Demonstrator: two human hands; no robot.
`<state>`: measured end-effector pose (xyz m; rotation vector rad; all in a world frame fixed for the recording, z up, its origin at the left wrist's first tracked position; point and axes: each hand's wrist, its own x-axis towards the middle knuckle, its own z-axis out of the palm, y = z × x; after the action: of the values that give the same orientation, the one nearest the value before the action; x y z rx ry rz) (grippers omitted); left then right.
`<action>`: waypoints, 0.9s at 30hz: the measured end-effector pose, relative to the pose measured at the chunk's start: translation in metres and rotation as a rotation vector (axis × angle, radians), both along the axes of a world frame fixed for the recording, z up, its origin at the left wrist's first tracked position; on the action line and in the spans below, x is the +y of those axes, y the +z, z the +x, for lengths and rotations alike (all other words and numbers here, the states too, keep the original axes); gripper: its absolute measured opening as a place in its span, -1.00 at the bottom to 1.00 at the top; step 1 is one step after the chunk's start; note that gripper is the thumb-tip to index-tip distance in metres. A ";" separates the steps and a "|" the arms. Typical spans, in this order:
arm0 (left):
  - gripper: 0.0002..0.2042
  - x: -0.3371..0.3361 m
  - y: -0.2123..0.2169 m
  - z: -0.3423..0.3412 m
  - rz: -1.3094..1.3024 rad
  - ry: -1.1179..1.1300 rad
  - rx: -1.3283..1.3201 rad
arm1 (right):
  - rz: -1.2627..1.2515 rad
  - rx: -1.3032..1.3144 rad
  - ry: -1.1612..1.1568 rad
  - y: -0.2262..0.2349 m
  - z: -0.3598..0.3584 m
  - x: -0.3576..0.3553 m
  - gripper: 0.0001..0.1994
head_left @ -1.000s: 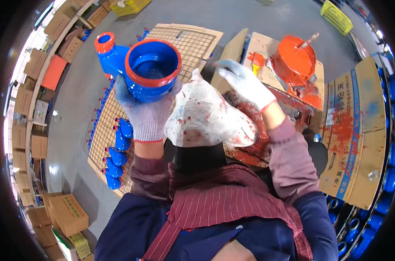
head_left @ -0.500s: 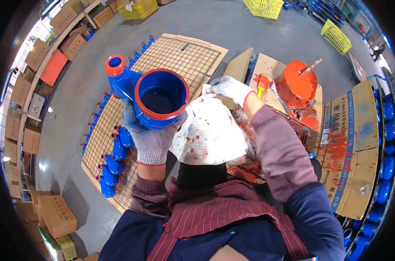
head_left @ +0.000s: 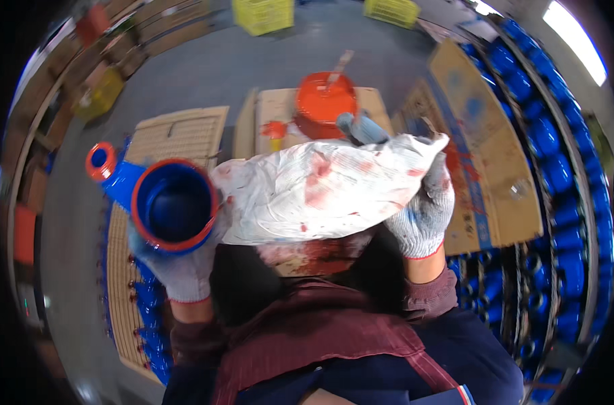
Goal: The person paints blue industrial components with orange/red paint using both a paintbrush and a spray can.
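My gloved left hand is closed round the underside of a blue pipe fitting with red-orange rims. Its wide mouth faces up and its narrow side branch points to the far left. A white cloth, spotted with red, stretches from beside the fitting across to my right side. My gloved right hand grips the cloth's right end, with the fingers partly behind it. Whether my left fingers also pinch the cloth's left end, I cannot tell.
Ahead, a red-orange paint bucket with a stick in it stands on cardboard beside a yellow-handled brush. Blue fittings line the mesh-topped board on my left and the rack on my right. A paint-splashed cardboard sheet leans near the rack.
The view has turned right. My right hand has drawn the cloth out to the right, so it now hangs stretched in front of me. The fitting stays in my left hand.
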<state>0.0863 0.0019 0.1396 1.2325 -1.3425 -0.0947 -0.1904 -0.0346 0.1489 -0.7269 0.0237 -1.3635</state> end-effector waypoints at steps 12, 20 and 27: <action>-0.41 -0.035 -0.009 -0.091 0.399 -1.050 1.182 | -0.054 0.902 -1.833 0.137 -0.183 0.119 -0.76; -0.36 -0.042 -0.056 -0.085 0.702 -0.560 0.256 | -0.233 2.211 -0.999 -0.066 -0.229 -0.130 -0.71; -0.55 -0.063 -0.088 -0.086 0.688 -0.485 1.330 | 0.223 2.394 -0.439 -0.319 -0.240 -0.208 -0.63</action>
<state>0.0005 -0.0615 0.0515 0.9601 -0.3429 -1.5320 -0.4300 -0.2428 -0.1697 -1.7604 2.2039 -0.0802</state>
